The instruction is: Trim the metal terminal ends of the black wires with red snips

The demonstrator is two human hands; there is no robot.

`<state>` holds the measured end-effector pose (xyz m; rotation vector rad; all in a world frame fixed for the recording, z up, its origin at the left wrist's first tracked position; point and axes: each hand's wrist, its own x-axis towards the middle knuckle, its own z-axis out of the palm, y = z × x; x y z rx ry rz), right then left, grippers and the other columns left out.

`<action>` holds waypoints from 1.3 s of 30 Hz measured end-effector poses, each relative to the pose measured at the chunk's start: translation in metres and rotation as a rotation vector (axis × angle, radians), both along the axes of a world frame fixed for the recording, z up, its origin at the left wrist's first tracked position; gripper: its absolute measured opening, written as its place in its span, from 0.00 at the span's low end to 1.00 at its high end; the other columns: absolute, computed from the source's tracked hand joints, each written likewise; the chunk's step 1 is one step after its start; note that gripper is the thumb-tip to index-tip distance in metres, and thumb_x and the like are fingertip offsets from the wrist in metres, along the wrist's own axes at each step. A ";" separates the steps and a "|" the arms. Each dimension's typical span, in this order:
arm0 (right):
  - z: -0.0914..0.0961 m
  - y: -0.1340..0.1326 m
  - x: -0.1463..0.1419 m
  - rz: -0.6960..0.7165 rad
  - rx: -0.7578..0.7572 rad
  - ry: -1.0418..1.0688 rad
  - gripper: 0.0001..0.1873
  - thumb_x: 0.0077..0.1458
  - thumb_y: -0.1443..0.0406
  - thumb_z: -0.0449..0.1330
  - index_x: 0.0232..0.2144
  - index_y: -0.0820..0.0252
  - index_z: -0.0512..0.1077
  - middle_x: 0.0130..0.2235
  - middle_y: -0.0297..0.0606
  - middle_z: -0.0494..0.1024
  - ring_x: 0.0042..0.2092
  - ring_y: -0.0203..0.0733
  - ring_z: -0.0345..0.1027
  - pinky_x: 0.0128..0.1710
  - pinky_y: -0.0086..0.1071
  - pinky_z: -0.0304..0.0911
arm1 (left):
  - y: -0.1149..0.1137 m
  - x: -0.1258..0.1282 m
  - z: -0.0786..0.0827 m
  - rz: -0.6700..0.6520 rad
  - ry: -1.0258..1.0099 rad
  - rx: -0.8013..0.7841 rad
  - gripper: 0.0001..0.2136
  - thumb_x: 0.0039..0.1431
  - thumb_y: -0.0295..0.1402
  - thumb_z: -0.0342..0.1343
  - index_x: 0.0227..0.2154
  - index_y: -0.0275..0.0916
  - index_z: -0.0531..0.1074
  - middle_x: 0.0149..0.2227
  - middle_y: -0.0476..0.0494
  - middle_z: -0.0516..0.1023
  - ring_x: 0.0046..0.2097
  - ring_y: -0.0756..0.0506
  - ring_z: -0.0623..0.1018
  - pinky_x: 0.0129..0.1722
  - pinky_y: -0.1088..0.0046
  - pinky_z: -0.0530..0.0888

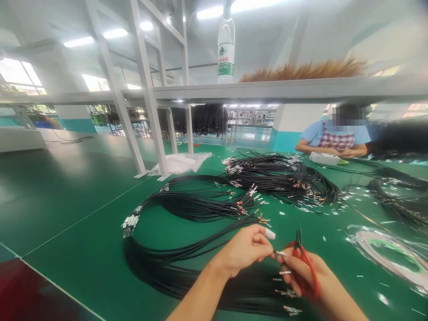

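My left hand, with a white cover on one fingertip, pinches a thin black cable near its end. Just right of it, my right hand is closed around red-handled scissors. Their dark blades point up and away from me. The thumb and fingers of that hand are close to the cable end; whether they touch it is unclear. Below both hands, a bundle of black cables lies in a curve, its stripped, silvery ends toward the right. More cables lie beyond, bound with clear wrap.
A large cable pile and small white scraps lie on the green table. At right is a reel of pale tape. A shelf frame stands behind, carrying a water bottle. A co-worker sits across the table.
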<state>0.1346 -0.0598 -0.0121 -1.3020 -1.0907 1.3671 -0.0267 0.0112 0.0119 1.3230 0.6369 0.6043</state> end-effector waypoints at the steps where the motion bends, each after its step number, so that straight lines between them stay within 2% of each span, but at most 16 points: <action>1: 0.001 0.001 0.001 -0.007 0.008 -0.034 0.23 0.48 0.46 0.60 0.26 0.61 0.69 0.20 0.33 0.71 0.17 0.32 0.57 0.19 0.26 0.47 | 0.000 0.000 -0.001 0.002 0.017 0.021 0.14 0.46 0.30 0.58 0.39 0.35 0.68 0.25 0.51 0.71 0.24 0.55 0.63 0.26 0.76 0.57; 4: 0.007 0.001 0.008 0.042 0.010 -0.160 0.23 0.50 0.46 0.58 0.25 0.61 0.69 0.21 0.33 0.72 0.18 0.32 0.59 0.18 0.26 0.46 | -0.001 0.001 -0.001 -0.036 0.074 0.074 0.15 0.47 0.27 0.56 0.40 0.35 0.68 0.25 0.51 0.72 0.26 0.54 0.65 0.27 0.77 0.56; 9: 0.016 -0.003 0.015 0.256 0.002 -0.307 0.20 0.51 0.50 0.57 0.22 0.61 0.67 0.22 0.34 0.73 0.18 0.32 0.60 0.18 0.25 0.49 | -0.004 0.001 -0.002 -0.142 0.148 0.120 0.16 0.47 0.25 0.55 0.42 0.35 0.68 0.25 0.51 0.73 0.26 0.53 0.66 0.26 0.77 0.57; 14: 0.013 -0.008 0.017 0.324 -0.050 -0.452 0.13 0.51 0.56 0.55 0.23 0.59 0.65 0.21 0.33 0.73 0.18 0.33 0.62 0.17 0.24 0.49 | -0.004 0.002 -0.009 -0.209 0.243 0.173 0.16 0.47 0.25 0.55 0.42 0.37 0.69 0.24 0.52 0.73 0.25 0.53 0.66 0.26 0.78 0.58; 21: 0.010 -0.008 0.021 0.391 -0.040 -0.402 0.12 0.54 0.58 0.53 0.25 0.61 0.66 0.24 0.36 0.76 0.19 0.32 0.63 0.18 0.24 0.50 | -0.005 0.002 -0.009 -0.231 0.220 0.162 0.14 0.48 0.23 0.54 0.40 0.37 0.69 0.24 0.52 0.72 0.25 0.53 0.67 0.26 0.78 0.59; 26: 0.013 -0.008 0.017 0.403 -0.062 -0.396 0.09 0.47 0.60 0.56 0.22 0.60 0.64 0.20 0.33 0.72 0.18 0.31 0.59 0.17 0.24 0.50 | -0.005 0.003 -0.011 -0.259 0.214 0.173 0.14 0.47 0.21 0.55 0.39 0.37 0.69 0.24 0.52 0.72 0.26 0.53 0.69 0.27 0.77 0.60; 29: 0.014 -0.009 0.014 0.358 -0.055 -0.314 0.13 0.47 0.57 0.58 0.22 0.59 0.62 0.17 0.28 0.65 0.17 0.29 0.53 0.16 0.24 0.48 | -0.004 0.002 -0.009 -0.252 0.123 0.107 0.12 0.48 0.23 0.56 0.38 0.36 0.70 0.25 0.51 0.73 0.27 0.53 0.70 0.29 0.77 0.62; 32: 0.012 -0.009 0.011 0.284 -0.009 -0.128 0.18 0.48 0.53 0.61 0.22 0.58 0.61 0.15 0.24 0.59 0.16 0.28 0.48 0.16 0.24 0.44 | -0.003 0.000 -0.003 -0.222 0.013 0.035 0.12 0.48 0.26 0.59 0.38 0.35 0.70 0.26 0.50 0.72 0.26 0.54 0.68 0.29 0.77 0.61; 35: 0.005 -0.008 0.008 0.209 0.038 0.089 0.19 0.50 0.53 0.62 0.22 0.60 0.63 0.15 0.23 0.58 0.15 0.26 0.46 0.16 0.24 0.40 | -0.003 -0.001 0.001 -0.203 -0.085 -0.036 0.15 0.47 0.30 0.62 0.39 0.35 0.71 0.28 0.49 0.73 0.28 0.53 0.68 0.30 0.76 0.62; 37: -0.001 -0.005 0.006 0.151 0.056 0.235 0.19 0.51 0.54 0.63 0.21 0.61 0.64 0.15 0.24 0.58 0.15 0.25 0.46 0.16 0.23 0.41 | -0.003 0.000 0.001 -0.168 -0.129 -0.069 0.16 0.45 0.31 0.64 0.39 0.35 0.70 0.29 0.48 0.73 0.30 0.53 0.69 0.33 0.75 0.64; 39: -0.006 -0.001 0.003 0.068 -0.005 0.424 0.20 0.48 0.56 0.66 0.19 0.62 0.64 0.15 0.23 0.57 0.15 0.23 0.45 0.16 0.22 0.41 | -0.004 0.003 -0.001 -0.102 -0.140 -0.052 0.16 0.45 0.29 0.63 0.38 0.35 0.70 0.30 0.48 0.72 0.31 0.53 0.69 0.37 0.75 0.65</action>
